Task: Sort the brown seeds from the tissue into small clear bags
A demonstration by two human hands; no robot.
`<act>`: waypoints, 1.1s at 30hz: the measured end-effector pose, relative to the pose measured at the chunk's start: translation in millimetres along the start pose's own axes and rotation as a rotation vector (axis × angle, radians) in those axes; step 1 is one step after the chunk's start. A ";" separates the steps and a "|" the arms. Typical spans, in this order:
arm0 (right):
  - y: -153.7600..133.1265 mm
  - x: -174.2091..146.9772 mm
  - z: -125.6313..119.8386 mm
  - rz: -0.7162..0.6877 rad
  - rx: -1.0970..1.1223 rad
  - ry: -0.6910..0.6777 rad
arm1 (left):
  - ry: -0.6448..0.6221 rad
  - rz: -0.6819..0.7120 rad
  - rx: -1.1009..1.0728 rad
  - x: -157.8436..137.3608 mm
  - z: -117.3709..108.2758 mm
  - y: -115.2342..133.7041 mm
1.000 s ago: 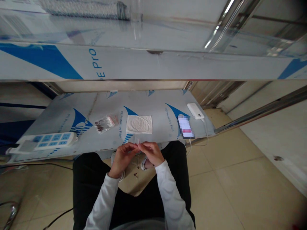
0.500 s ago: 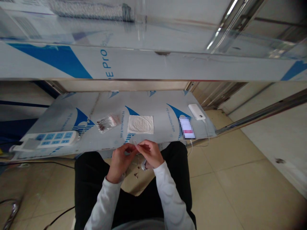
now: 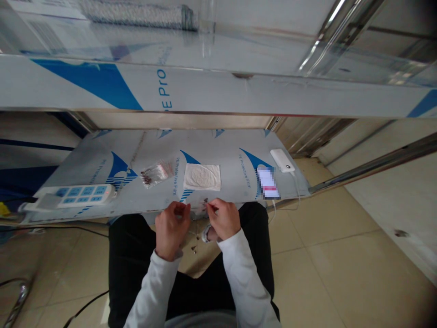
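Observation:
My left hand (image 3: 172,229) is over my lap just off the shelf's front edge, thumb and fingers pinched together. What it holds, if anything, is too small to make out. To its right, my right hand (image 3: 224,219) is also closed in a pinch. At its fingertips shows a tiny dark and reddish thing (image 3: 205,201), too blurred to name. A gap separates the two hands. Beyond them a folded white cloth or tissue (image 3: 202,176) lies flat on the shelf. Left of the cloth rests a clear plastic bag (image 3: 157,173) with small brown pieces.
The low shelf (image 3: 221,143) is covered in printed protective film. A power strip (image 3: 85,195) lies at its left, a phone (image 3: 268,183) and a white power bank (image 3: 282,161) with a cable at its right. An upper shelf (image 3: 205,91) overhangs. Small bits (image 3: 194,249) lie on the floor.
My hands were together at the fingertips and have moved apart, the left one leftward and the right one rightward. The small dark thing now shows by the right fingertips. The view has shifted slightly.

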State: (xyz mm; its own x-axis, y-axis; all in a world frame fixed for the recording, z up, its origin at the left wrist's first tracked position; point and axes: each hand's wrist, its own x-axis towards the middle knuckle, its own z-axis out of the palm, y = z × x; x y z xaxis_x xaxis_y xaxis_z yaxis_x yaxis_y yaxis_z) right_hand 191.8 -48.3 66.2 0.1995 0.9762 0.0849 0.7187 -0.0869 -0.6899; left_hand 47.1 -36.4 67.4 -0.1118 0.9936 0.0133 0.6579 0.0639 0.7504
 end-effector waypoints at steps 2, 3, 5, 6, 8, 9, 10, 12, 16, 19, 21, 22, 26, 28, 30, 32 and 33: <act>0.3 1.4 -4.7 0.022 -0.066 -0.013 | 0.050 0.039 0.112 -2.4 -1.0 7.5; 1.5 2.0 -6.9 0.013 -0.058 -0.019 | 0.040 0.064 0.121 -3.4 -0.8 10.6; 5.1 2.4 -10.3 -0.057 0.040 -0.011 | 0.005 0.104 0.082 -4.5 0.6 14.6; 7.2 2.1 -11.4 -0.113 0.128 -0.017 | -0.023 0.119 0.045 -4.4 1.3 15.4; 11.2 0.5 -11.7 -0.217 0.336 -0.082 | -0.084 0.122 -0.032 -3.4 1.8 15.4; 12.8 -0.6 -10.9 -0.253 0.434 -0.142 | -0.118 0.113 -0.067 -2.7 1.3 15.1; 14.2 -1.7 -9.4 -0.277 0.516 -0.205 | -0.149 0.102 -0.096 -2.0 0.3 14.8; 16.5 -2.8 -5.1 -0.299 0.622 -0.287 | -0.194 0.069 -0.133 -0.7 -3.1 14.3; 20.1 -0.7 3.5 -0.281 0.662 -0.264 | -0.236 0.018 -0.161 1.0 -10.9 14.3; 20.0 -0.8 8.0 -0.237 0.667 -0.217 | -0.174 0.008 -0.107 0.7 -13.9 16.0; 18.0 -3.6 11.4 -0.228 0.690 -0.196 | -0.115 0.005 -0.079 -0.9 -14.1 18.1; 16.9 -5.2 13.4 -0.226 0.706 -0.186 | -0.091 0.005 -0.083 -1.9 -14.0 19.2; 18.8 -0.7 21.9 -0.181 0.768 -0.122 | -0.012 0.021 -0.186 -3.4 -16.2 17.2; 26.7 16.5 24.8 -0.161 0.742 -0.083 | 0.049 0.002 -0.246 -1.2 -20.1 9.8; 37.6 45.5 26.3 -0.159 0.612 -0.083 | 0.100 -0.031 -0.284 2.2 -25.1 -2.1; 47.4 81.6 27.4 -0.188 0.285 -0.154 | 0.124 -0.056 -0.297 5.2 -29.8 -16.6; 50.6 100.2 28.3 -0.219 0.053 -0.218 | 0.125 -0.066 -0.298 6.1 -31.6 -24.1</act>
State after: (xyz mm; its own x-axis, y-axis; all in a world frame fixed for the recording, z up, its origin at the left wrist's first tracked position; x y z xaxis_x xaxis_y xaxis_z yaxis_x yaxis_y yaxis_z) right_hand 229.3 50.7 19.5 -0.1076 0.9907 0.0837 0.6920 0.1350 -0.7091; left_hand 7.1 -34.8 70.3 -0.2492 0.9681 0.0252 0.4014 0.0796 0.9124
